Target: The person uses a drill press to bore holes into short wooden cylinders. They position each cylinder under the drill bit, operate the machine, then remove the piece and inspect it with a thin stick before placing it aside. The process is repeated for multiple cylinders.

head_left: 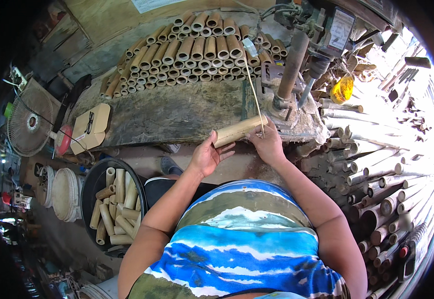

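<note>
**Where things sit around the desk**

The desk runs across the middle. A stack of bamboo tubes lies along its far edge, a box sits at its left end, and the drill press stands at its right end. Near the desk's front edge, just left of the press, both hands hold a bamboo piece: left hand under its left end, right hand at its right. A fan stands left of the desk. A tub with cut tubes lies below left, and bamboo poles are piled on the right.

I see a short bamboo tube, pale tan and smooth, lying nearly level with its right end raised a little, at the near edge of the workbench. A thin bamboo sliver stands almost upright, its lower end meeting the tube's right end.
</note>
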### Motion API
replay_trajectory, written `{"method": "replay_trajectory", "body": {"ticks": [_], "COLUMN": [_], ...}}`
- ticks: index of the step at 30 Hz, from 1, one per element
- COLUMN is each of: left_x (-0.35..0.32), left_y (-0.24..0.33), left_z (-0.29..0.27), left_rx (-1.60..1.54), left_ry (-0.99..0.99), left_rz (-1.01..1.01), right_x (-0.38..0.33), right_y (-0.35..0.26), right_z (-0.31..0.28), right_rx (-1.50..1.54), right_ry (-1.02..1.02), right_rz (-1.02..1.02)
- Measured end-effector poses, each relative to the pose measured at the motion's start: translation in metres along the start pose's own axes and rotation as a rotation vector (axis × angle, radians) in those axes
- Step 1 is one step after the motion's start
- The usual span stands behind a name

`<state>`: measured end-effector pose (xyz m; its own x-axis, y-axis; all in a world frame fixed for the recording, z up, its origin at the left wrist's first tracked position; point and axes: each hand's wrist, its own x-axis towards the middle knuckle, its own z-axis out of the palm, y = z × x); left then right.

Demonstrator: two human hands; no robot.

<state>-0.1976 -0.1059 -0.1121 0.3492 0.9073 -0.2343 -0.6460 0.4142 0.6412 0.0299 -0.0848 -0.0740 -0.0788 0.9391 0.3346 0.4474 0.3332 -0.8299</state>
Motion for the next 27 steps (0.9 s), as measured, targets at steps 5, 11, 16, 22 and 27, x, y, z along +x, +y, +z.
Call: {"method": "replay_trajectory", "body": {"ticks": [5,11,16,22,27], "left_x": [-0.006,-0.011,-0.013,-0.012,-0.011], "left_y": [-0.003,-0.007,-0.011,-0.018,-0.020], "left_z": [0.012,0.019,0.024,0.028,0.033], "left_rx": [0.019,0.053,0.085,0.176,0.185], "left_ry": [-0.014,-0.006,0.026,0.009,0.001], "left_rz": [0.040,0.096,0.140,0.173,0.184], "right_x": [-0.003,-0.004,-0.004,-0.010,-0.012], "right_y": [-0.011,-0.020,-0.019,-0.027,-0.031], "right_z": [0.002,0.001,0.001,-0.001,-0.004], "right_rx": [-0.153,-0.220,-0.236,-0.250,-0.249], "right_ry": [0.090,0.109,0.092,0.075,0.030], "right_rz": [0.011,0.016,0.025,-0.055,-0.042]}}
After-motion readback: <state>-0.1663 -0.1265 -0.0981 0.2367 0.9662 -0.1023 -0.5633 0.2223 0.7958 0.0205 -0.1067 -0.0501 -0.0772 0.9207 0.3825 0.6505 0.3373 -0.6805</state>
